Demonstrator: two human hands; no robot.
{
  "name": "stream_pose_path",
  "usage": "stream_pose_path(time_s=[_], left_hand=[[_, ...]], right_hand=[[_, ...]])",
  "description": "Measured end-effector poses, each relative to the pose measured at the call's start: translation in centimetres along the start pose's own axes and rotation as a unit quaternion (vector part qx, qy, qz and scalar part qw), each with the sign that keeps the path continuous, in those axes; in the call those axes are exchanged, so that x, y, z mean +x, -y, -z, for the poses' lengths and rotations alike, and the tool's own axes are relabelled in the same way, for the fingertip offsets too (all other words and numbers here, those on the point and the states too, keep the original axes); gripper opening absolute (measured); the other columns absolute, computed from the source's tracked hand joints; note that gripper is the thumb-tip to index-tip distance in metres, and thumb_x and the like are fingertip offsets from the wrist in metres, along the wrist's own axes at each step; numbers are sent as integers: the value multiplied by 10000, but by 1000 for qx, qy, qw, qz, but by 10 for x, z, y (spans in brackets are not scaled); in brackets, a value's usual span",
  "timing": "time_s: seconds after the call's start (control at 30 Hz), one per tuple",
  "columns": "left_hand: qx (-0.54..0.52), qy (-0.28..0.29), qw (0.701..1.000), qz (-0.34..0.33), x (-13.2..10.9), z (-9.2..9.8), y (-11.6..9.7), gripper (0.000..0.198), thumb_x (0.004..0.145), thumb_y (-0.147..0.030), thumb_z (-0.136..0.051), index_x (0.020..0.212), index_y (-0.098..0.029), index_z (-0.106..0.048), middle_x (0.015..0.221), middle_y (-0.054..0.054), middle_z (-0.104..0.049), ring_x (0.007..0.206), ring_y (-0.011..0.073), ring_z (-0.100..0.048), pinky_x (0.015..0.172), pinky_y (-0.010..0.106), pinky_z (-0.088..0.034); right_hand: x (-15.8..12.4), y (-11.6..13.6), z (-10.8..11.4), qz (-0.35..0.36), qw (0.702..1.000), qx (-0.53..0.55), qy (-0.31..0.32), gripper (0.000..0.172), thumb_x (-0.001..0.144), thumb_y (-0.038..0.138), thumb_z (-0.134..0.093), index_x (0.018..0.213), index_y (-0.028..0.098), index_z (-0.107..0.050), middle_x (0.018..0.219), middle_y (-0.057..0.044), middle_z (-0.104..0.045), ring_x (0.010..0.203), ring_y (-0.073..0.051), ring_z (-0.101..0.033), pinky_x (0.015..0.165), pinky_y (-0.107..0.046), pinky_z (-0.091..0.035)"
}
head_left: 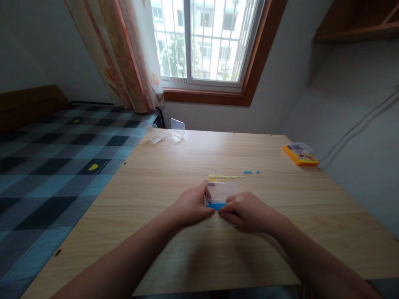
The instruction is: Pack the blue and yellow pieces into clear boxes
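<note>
"What are the fingers doing?"

"The left hand (pixel 193 203) has its thumb in front and its fingers behind the left side of a see-through case (pixel 222 192). The right hand (pixel 249 209) has its fingers drawn together at the right end of a blue strip (pixel 216 206)."

"Why hold it that way?"

"I'd say the left steadies the case while the right handles the strip. Whether the strip lies inside the case or against it, I can't tell."

"Where is the case?"

"Between the hands, over the near-middle part of the table (pixel 162 253), within easy reach of both."

"How many of each thing?"

"One case and one strip in the hands. Just beyond, one row of pale pieces (pixel 229 177), too small to count, likely lined up so each is easy to see. To its right, small blue pieces (pixel 247 172) lie in two groups with a gap between; again, I can't count them surely."

"And farther out?"

"Two clear containers near the far left corner: one with a raised lid (pixel 177 126), another beside it. One orange box (pixel 294 156) sits by the right edge, with a clear cover on top, perhaps put there to free the middle."
</note>
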State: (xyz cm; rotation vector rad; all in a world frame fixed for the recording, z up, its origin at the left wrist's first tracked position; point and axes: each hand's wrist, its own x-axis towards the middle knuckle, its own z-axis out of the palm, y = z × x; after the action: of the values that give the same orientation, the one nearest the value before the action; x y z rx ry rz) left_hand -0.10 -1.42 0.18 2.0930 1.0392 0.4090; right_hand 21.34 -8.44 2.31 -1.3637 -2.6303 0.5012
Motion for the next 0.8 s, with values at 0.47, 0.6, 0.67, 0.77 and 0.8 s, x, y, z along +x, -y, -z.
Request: stream_pose_path(time_s=[0.47, 0.6, 0.67, 0.77, 0.8], left_hand=[[85, -18, 996, 31, 0, -6, -7, 456, 650, -211, -682, 1099, -227, -605, 852, 22, -693, 753, 244, -642, 629, 299, -393], [61, -17, 998, 27, 0, -3, -7, 513, 640, -220, -704, 1145, -224, -610, 875, 24, -701, 773, 242, -647, 644, 298, -406], [32, -10, 999, 23, 1, 0, -5, 508, 645, -242, -715, 1143, -219, -622, 872, 21, -703, 767, 232, -643, 645, 295, -415], [-22, 18, 999, 17, 3, 5, -3, 411, 704, -274, -676, 1108, -210, -643, 849, 14, -698, 747, 211, -629, 641, 290, -423], [-40, 29, 999, 16, 3, 7, -2, 396, 727, -270, -648, 1118, -206, -646, 849, 15, -698, 746, 206, -625, 645, 291, -428]], right_hand=[[2, -1, 1, -7, 1000, 1, -2, 260, 964, 246, -567, 786, 198, -750, 770, -24, -724, 670, -138, -595, 636, -261, -334], [2, 0, 2, -12, 1000, 1, 3, 240, 955, 239, -576, 815, 203, -768, 786, -29, -736, 673, -143, -598, 629, -261, -325], [2, 0, 2, -12, 1000, 0, 0, 242, 957, 240, -576, 814, 203, -767, 783, -28, -734, 670, -141, -593, 629, -261, -321], [1, 0, 0, -5, 1000, 0, -9, 250, 955, 232, -575, 775, 200, -745, 777, -18, -726, 661, -132, -572, 629, -262, -311], [1, -1, 0, -2, 1000, -1, -11, 256, 954, 228, -574, 755, 199, -733, 771, -14, -720, 656, -128, -562, 628, -262, -306]])
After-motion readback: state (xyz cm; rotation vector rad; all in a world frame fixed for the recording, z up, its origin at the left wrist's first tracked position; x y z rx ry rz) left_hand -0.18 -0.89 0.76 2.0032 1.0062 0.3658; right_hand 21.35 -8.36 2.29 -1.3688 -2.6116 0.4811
